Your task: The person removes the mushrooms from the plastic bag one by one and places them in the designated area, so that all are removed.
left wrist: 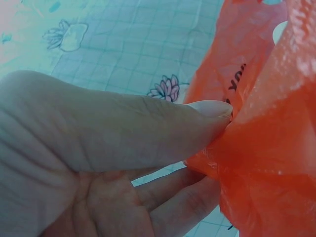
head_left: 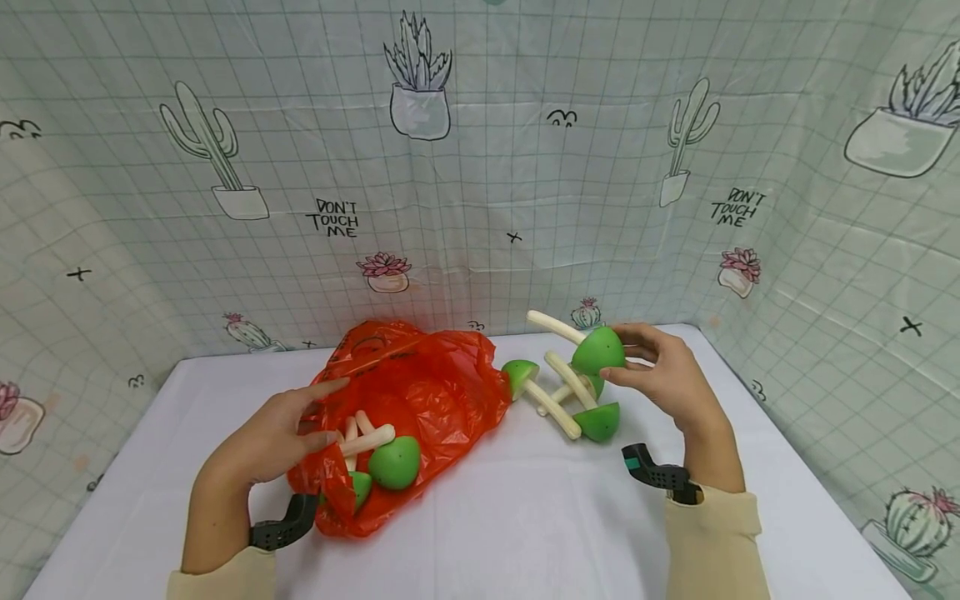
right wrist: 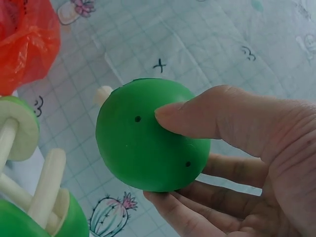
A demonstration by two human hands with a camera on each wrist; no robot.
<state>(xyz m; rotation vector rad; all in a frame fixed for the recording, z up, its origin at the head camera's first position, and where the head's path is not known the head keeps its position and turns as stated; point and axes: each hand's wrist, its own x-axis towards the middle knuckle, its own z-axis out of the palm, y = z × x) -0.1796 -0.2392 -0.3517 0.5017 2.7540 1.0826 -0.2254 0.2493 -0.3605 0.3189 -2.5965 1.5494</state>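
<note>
The right hand (head_left: 667, 379) grips a green-capped toy mushroom with a cream stem (head_left: 596, 348), lifted above three similar loose mushrooms (head_left: 570, 400). The left hand (head_left: 281, 433) pinches a crinkled red plastic bag's (head_left: 420, 392) rim; more mushrooms (head_left: 382, 454) lie inside.

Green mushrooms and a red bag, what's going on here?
A person is handling toy mushrooms on a white table. The left hand pinches the edge of a red plastic bag, which has a few mushrooms inside. The right hand holds up one green mushroom by its cap. Three more mushrooms lie on the table beside the bag.
</note>
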